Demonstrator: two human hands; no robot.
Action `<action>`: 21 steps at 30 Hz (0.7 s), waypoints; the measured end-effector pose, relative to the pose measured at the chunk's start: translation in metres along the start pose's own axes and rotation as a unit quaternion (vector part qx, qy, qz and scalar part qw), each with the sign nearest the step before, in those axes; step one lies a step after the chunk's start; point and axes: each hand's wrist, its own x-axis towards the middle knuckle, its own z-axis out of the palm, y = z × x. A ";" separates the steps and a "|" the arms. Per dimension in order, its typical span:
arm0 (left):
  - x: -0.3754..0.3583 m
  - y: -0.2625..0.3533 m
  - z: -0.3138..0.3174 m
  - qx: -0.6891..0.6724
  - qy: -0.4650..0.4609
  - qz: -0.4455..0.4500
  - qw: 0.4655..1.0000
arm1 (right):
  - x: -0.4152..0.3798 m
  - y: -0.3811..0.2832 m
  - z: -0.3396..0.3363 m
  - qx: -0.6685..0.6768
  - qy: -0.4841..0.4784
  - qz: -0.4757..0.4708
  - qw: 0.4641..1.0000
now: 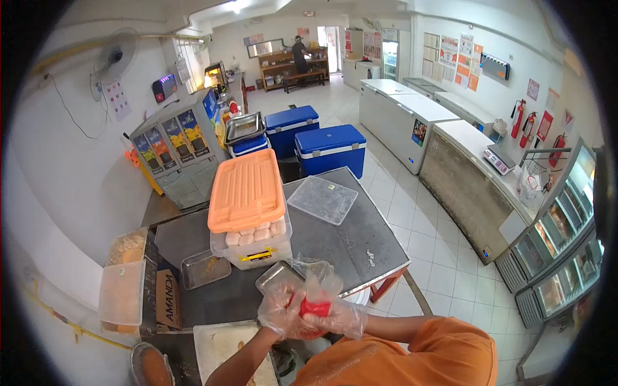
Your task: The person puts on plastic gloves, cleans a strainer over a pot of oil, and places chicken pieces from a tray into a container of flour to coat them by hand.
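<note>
Blue coolers [330, 139] on tiled floor [444, 283]; fire extinguishers [517, 119] on right wall [515, 85]; person [299, 56] standing by wooden shelves [274, 62].

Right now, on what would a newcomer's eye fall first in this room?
Probably on the bright red thing, between the gloved left hand and right hand. Next, the big orange lid, on top of the full tub on the table. Beyond the table, the blue coolers also stand out against the pale floor.

Red item [315, 308] partly hidden, details unclear
</note>
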 end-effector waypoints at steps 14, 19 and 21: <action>0.027 0.054 -0.035 0.025 -0.379 0.241 0.893 | -0.015 -0.131 -0.125 -0.530 -0.169 -0.418 0.718; 0.064 0.087 -0.022 0.221 -0.444 0.120 0.860 | -0.042 -0.159 -0.189 -0.612 -0.159 -0.378 0.676; 0.081 0.095 -0.010 0.260 -0.453 0.066 0.850 | -0.051 -0.159 -0.214 -0.651 -0.149 -0.357 0.653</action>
